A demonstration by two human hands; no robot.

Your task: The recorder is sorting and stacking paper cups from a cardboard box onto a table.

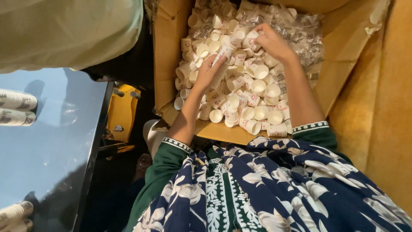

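- The big open brown cardboard box (171, 64) is heaped with small white paper cups (253, 94) carrying red print, tumbled loose at every angle, some mouth up, some on their sides.
- Crumpled clear plastic wrapping (300, 34) lies along the far side of the heap, toward the box's back wall.
- The left hand (209, 72) is curled round a short nested stack of paper cups (223, 55), fingers wrapped about its side so it points up and away.
- The right hand (271, 42) reaches deeper in, fingers closed on a single cup (250, 39) near the top of the heap.
- These cups look feather-light and thin-walled; I'd judge they crush easily, so a soft grip round the body or rim suits them, and nested ones should slide together readily.
- Green sleeves with white patterned cuffs (310, 126) and a navy floral cloth (279, 184) fill the foreground.
- Off to the left, a glossy dark tabletop (51, 141) holds long stacks of cups lying flat (17, 107).
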